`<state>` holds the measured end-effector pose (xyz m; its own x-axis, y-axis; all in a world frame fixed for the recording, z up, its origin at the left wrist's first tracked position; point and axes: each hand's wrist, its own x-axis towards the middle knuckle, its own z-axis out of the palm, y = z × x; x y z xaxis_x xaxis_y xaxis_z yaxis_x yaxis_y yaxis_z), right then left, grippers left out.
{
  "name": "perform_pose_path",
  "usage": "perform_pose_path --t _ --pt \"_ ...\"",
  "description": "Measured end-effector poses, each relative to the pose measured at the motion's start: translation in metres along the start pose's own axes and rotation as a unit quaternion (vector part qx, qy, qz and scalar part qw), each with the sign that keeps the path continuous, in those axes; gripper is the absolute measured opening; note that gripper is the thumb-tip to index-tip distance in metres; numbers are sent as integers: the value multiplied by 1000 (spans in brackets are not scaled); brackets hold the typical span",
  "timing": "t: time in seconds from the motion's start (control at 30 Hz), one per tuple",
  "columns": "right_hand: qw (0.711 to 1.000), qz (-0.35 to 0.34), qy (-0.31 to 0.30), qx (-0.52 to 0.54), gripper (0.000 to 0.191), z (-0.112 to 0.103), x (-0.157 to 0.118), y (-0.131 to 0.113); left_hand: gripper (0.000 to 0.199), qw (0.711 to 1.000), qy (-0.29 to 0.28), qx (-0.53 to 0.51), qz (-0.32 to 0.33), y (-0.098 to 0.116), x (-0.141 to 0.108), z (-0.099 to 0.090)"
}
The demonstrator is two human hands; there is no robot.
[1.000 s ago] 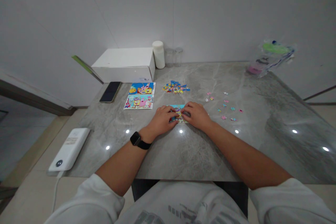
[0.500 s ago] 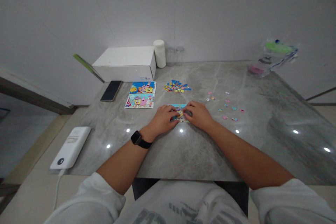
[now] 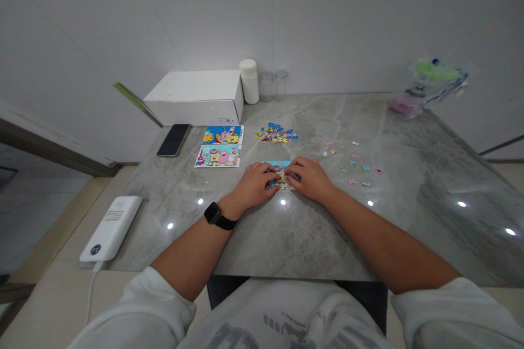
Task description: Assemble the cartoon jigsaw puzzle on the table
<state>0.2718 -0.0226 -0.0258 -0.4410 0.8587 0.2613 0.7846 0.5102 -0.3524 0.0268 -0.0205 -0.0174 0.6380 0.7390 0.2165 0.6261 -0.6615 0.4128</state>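
Observation:
A small, partly assembled jigsaw puzzle (image 3: 282, 164) with a bright cartoon picture lies flat on the table before me. My left hand (image 3: 257, 182), with a black watch on its wrist, curls its fingers and thumb onto the puzzle's left side. From the other side my right hand (image 3: 310, 177) bends its fingers over the right part. Both hands touch the puzzle and cover much of it; any single piece between the fingertips is too small to make out. Loose puzzle pieces (image 3: 352, 181) are scattered to the right, and a pile of pieces (image 3: 276, 133) sits behind the hands.
Two cartoon picture cards (image 3: 219, 156) lie left of the puzzle, beside a phone (image 3: 174, 140). A white box (image 3: 196, 87), white bottle (image 3: 249, 83) and two clear glasses (image 3: 280, 86) stand behind. A power bank (image 3: 112, 229) sits left; a plastic bag (image 3: 426, 90) is far right.
The view has shifted very slightly. Both hands stay at the puzzle in almost the same pose, and no piece has visibly moved.

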Motion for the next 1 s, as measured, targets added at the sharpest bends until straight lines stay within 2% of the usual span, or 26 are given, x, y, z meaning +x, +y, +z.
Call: perform_pose_path --t 0.1,0.3,0.53,0.8,1.0 --pt "1000 0 12 9 23 -1 0 0 24 1000 3 2 4 -1 0 1" --pt "1000 -18 -10 2 24 0 0 1 25 1000 -1 9 1 0 0 0" --pt "998 42 40 -16 27 -5 -1 3 25 1000 -2 5 0 1 1 -1" --pt "1000 19 -1 -3 26 0 -1 4 25 1000 -1 1 -4 2 0 -2" --pt "1000 12 -2 2 26 0 -2 4 25 1000 0 -1 -2 2 0 -2"
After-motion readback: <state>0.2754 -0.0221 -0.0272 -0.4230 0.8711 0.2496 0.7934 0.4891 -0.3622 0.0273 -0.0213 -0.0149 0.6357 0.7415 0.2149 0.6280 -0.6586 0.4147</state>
